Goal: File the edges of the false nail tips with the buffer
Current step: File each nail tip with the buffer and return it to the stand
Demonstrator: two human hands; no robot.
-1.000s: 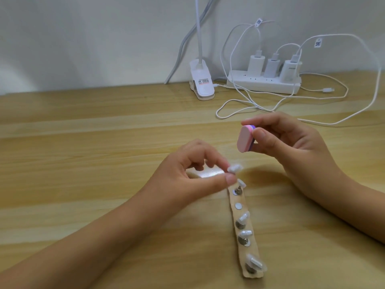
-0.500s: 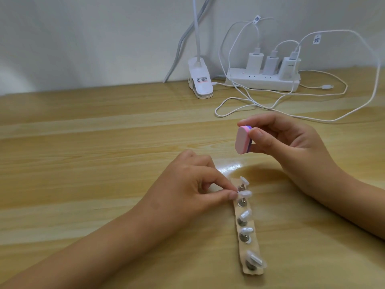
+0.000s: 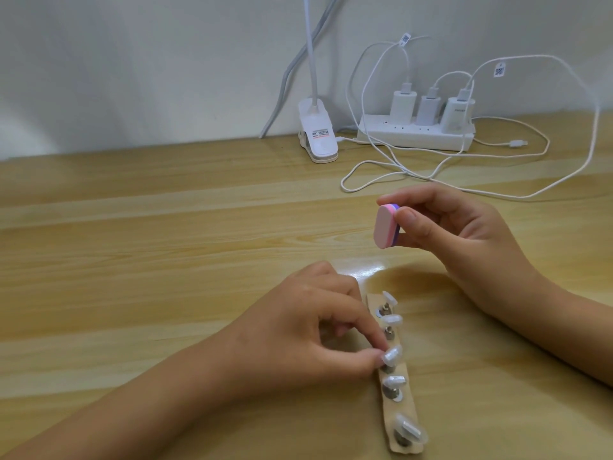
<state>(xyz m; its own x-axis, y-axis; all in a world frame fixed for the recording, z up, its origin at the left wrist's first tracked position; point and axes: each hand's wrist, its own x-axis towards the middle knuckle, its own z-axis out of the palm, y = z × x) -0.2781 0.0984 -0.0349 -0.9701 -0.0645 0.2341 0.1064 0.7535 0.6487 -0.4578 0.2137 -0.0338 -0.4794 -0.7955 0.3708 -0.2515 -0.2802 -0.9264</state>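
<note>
Head view: left grip (image 3: 298, 333) pinches the 3rd nail tip (image 3: 393, 356) on the strip (image 3: 411, 406) on the worktop (image 3: 166, 244). Right grip (image 3: 464, 234) is clamped on the buffer (image 3: 384, 227), held well above. Tip is prob. light, thin & slick: hold it by the sides, leaving the edge free.

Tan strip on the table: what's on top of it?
Five nail tips on metal stands. The left hand pinches the middle tip, hiding part of the strip.

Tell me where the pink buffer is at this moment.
In the head view, the pink buffer is right of centre, pinched in the right hand above the table, beyond the far end of the nail tip strip.
</note>
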